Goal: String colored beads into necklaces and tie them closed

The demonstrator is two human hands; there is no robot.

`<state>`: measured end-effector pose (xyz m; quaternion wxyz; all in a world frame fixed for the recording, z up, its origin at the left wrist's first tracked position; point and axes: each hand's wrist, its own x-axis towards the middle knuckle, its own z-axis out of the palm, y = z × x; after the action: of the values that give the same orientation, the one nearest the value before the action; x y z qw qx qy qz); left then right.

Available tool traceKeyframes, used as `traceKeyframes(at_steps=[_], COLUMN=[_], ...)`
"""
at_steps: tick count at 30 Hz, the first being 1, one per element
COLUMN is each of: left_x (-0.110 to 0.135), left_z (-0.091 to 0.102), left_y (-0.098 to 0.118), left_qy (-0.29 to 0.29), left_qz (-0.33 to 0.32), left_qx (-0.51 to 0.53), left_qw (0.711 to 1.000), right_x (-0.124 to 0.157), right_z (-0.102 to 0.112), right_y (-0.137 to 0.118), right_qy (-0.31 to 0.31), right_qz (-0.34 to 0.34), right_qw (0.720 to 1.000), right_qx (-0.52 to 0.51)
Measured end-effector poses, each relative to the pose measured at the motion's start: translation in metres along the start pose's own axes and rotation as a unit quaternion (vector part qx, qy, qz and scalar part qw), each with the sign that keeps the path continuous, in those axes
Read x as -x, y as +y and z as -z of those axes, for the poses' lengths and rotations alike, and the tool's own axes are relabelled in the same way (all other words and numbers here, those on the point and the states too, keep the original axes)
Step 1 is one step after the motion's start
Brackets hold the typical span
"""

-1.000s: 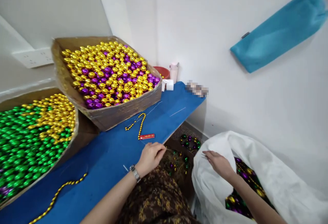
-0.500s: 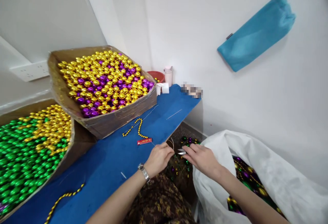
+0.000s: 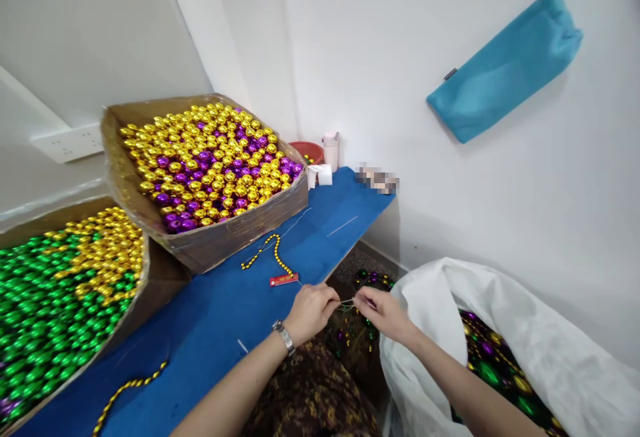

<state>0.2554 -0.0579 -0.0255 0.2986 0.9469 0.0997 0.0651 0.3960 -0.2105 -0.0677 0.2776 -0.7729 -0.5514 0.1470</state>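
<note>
Fingers (image 3: 331, 298) of the left hand (image 3: 309, 310) are pinched fully together on a thin string (image 3: 347, 302). Right hand (image 3: 384, 314) looks pinched on it too, close by, short span between the two; exact contact there is hard to make out. Half a second ago two silver blades poked from the right fingertips; can't make them out now. String hangs just off the table's edge, above the floor beads (image 3: 373, 279), which the hands partly hide; uncountable.

Sack (image 3: 427, 300): 1, right side, cut off by the frame, contents mostly covered by cloth and forearm.

Table (image 3: 220, 304): 2 gold strands. Near strand (image 3: 131, 384) cut off at the bottom. Far strand (image 3: 278, 254) ends by the right end of the red strip (image 3: 283, 280) (1); a second ago it met the left end. Fine thread shows between strip and left hand.

Boxes: 2. Green box (image 3: 167, 267) cut off at left; gold box (image 3: 250, 230) adjoins it, gold and purple beads, too many to count.

Beyond: 1 bowl (image 3: 307, 151), partly hidden, 1 bottle (image 3: 331, 151). Patch (image 3: 379, 178) at the table's end is pixelated. 1 pouch (image 3: 505, 67) on the wall.
</note>
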Motion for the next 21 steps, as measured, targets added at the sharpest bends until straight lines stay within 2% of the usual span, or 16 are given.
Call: traceKeyframes(at_steps=[3,8,21], left_x=[-0.002,-0.010,-0.016], left_z=[-0.006,-0.017,-0.024], left_y=[-0.002,-0.001,0.003], left_qy=[-0.011,-0.044,-0.048], left_qz=[-0.004,0.000,-0.038], left_qx=[-0.082,-0.097,-0.134], left_qw=[0.997,0.994,0.989], right_x=[0.012,0.026,0.017], right_z=[0.007,0.008,-0.006], right_y=[0.013,0.015,0.004], right_qy=[-0.006,-0.022,-0.015], right_qz=[-0.026,-0.035,-0.004], right_qw=[0.999,0.995,0.983], right_qx=[0.037,0.089,0.185])
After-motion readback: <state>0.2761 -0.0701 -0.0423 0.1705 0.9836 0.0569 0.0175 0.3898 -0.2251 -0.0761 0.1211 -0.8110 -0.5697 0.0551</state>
